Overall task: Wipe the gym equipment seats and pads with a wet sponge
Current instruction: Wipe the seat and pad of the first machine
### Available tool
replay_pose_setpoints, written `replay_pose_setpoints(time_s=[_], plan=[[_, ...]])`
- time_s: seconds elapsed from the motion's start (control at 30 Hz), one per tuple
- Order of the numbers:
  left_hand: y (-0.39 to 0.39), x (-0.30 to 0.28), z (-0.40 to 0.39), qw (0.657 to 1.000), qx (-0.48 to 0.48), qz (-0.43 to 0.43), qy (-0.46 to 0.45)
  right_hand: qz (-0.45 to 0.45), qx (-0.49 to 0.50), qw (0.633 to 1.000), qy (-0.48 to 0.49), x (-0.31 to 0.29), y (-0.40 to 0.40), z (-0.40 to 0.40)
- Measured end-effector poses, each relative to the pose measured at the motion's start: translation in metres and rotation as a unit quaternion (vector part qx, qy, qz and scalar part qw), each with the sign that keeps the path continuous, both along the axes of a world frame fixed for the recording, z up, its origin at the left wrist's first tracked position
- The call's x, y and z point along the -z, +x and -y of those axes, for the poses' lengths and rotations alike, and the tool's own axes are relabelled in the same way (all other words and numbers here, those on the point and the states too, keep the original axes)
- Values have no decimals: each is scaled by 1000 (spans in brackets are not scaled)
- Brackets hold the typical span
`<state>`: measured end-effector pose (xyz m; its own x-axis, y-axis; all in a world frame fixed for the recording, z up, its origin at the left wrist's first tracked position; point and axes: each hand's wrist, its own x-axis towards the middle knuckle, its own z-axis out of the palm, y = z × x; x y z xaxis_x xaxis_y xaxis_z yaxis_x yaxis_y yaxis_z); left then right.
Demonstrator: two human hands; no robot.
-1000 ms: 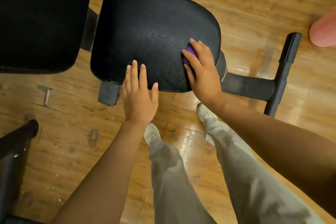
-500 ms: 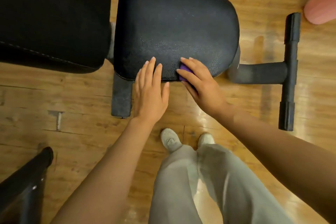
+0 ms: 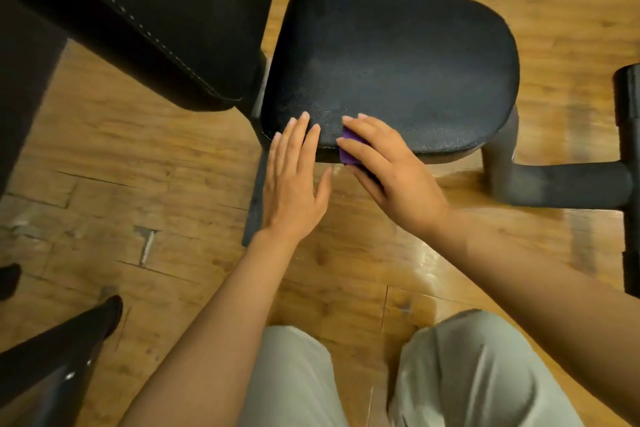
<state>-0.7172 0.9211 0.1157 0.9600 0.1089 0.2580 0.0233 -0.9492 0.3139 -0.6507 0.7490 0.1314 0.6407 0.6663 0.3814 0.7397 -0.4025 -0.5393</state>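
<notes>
A black textured seat pad (image 3: 391, 62) of a gym bench fills the upper middle, with wet droplets near its front edge. My right hand (image 3: 391, 170) holds a purple sponge (image 3: 347, 149) against the pad's front edge, fingers wrapped over it. My left hand (image 3: 294, 180) lies flat with straight fingers, its fingertips touching the pad's front left corner. A larger black back pad (image 3: 145, 10) with white stitching lies to the left.
The bench's black frame leg (image 3: 561, 184) and a crossbar (image 3: 628, 166) stand at the right on the wooden floor (image 3: 121, 166). Another black machine part (image 3: 52, 364) sits at the lower left. My legs in light trousers (image 3: 467, 374) are below.
My right hand has slid the sponge left along the pad's front edge, closer to my left hand. The view has shifted nearer to the seat pad.
</notes>
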Motion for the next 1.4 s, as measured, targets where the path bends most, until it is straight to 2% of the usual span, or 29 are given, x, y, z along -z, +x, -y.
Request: replay_pose_setpoints(time_s=[0.17, 0.33, 0.47, 0.6, 0.73, 0.93, 1.03, 1.17, 1.3, 1.4], plan=[[3, 34, -32, 990, 18, 134, 28, 103, 50, 993, 40, 27, -9, -25], [14, 66, -63, 971, 74, 227, -7, 204, 65, 971, 109, 55, -16, -57], [28, 75, -82, 948, 144, 277, -53, 335, 51, 933, 117, 86, -7, -80], [37, 87, -94, 936, 188, 293, -50, 432, 90, 890, 117, 105, 6, -89], [38, 88, -97, 927, 218, 297, -75, 458, 126, 874, 100, 111, 8, -87], [43, 91, -113, 910, 236, 338, -48, 517, 103, 848, 47, 110, 14, -80], [47, 92, -113, 899, 239, 366, -34, 524, 102, 844, 55, 100, 10, -100], [50, 94, -112, 894, 242, 372, -66, 528, 91, 843, 46, 92, 8, -123], [50, 99, -110, 889, 229, 393, -59, 554, 69, 829, -25, 100, 15, -78], [50, 100, -108, 890, 223, 391, -69, 558, 91, 823, -59, 111, 21, -44]])
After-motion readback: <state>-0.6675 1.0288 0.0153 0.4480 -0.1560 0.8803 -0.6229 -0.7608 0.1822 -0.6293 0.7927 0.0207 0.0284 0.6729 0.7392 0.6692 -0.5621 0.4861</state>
